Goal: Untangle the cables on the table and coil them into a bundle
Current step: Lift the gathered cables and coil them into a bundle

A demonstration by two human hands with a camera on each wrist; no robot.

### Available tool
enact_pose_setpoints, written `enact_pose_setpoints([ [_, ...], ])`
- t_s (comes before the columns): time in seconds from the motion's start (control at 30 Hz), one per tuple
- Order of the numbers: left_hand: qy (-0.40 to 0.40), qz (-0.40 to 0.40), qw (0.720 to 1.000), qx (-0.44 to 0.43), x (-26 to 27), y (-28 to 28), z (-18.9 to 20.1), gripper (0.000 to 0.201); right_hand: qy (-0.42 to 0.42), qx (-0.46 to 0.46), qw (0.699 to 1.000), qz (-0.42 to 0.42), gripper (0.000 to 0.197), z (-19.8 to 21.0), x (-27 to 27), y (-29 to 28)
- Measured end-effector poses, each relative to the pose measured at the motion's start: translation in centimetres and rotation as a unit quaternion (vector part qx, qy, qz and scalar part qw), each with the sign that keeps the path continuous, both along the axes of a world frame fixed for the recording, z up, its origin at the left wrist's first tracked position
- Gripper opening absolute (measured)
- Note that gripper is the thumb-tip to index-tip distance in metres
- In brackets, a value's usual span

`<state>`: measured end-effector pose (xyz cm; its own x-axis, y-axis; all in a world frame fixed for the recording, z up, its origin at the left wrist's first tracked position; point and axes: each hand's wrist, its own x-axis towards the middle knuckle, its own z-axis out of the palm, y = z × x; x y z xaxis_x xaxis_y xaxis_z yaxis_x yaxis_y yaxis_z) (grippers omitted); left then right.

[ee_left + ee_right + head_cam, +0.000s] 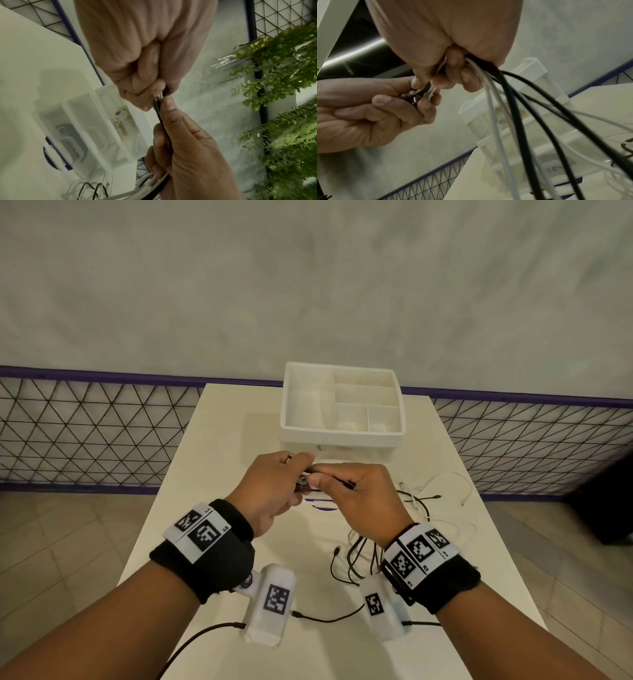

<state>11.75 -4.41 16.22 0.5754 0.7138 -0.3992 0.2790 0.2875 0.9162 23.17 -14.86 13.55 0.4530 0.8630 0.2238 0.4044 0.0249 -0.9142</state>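
Several thin black and white cables [414,505] lie tangled on the white table [219,460], to the right of my hands. My left hand [298,474] pinches a cluster of metal plug ends [413,97] just above the table. Right beside it, my right hand [322,481] grips the same cables a little way down their length. In the right wrist view the black and white strands [513,108] fan out from under my right fist [453,75] down to the table. In the left wrist view the black cable [165,128] runs taut between my two hands.
A white divided organizer box [342,436] stands just beyond my hands at the table's far end. A wire mesh fence [85,433] runs behind the table. Green plants [283,81] hang on the wall.
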Motion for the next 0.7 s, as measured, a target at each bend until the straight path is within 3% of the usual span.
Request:
enact_pose_setpoints([
  [0.1, -0.005, 0.062, 0.997, 0.039, -0.1, 0.5, -0.4, 0.025, -0.002, -0.054, 0.997, 0.057, 0.030, 0.2, 0.2, -0.3],
  [0.2, -0.011, 0.089, 0.996, 0.026, -0.8, 1.2, -0.5, 0.016, 0.005, -0.122, 0.990, 0.064, 0.028, 0.3, 1.5, -1.0],
  [0.27, -0.002, 0.033, 0.999, -0.009, -1.5, 1.6, -0.7, 0.013, -0.022, -0.136, 0.989, 0.056, 0.023, 0.4, 2.3, -1.5],
  [0.33, 0.056, -0.064, 0.996, -0.003, -2.3, 1.9, -1.0, 0.022, -0.031, -0.131, 0.989, 0.065, 0.020, 0.5, 2.7, -1.9],
  [0.4, 0.139, -0.114, 0.975, 0.128, -2.7, 2.3, -1.0, 0.034, -0.045, -0.142, 0.984, 0.097, 0.019, 0.8, 2.9, -1.8],
  [0.47, 0.098, -0.114, 0.963, 0.223, -2.6, 1.9, 0.1, 0.034, -0.070, -0.167, 0.975, 0.129, 0.019, 1.1, 2.8, -1.5],
  [0.53, 0.041, -0.208, 0.950, 0.228, -1.8, 0.7, 1.0, 0.049, -0.091, -0.171, 0.970, 0.146, 0.017, 1.6, 2.6, -1.1],
  [0.6, 0.051, -0.310, 0.922, 0.227, -1.2, -1.0, 0.6, 0.067, -0.110, -0.144, 0.971, 0.155, 0.014, 2.3, 2.5, -0.8],
  [0.7, 0.076, -0.291, 0.925, 0.230, -1.4, -1.7, -0.7, 0.060, -0.098, -0.130, 0.979, 0.124, 0.010, 2.9, 3.5, -0.8],
])
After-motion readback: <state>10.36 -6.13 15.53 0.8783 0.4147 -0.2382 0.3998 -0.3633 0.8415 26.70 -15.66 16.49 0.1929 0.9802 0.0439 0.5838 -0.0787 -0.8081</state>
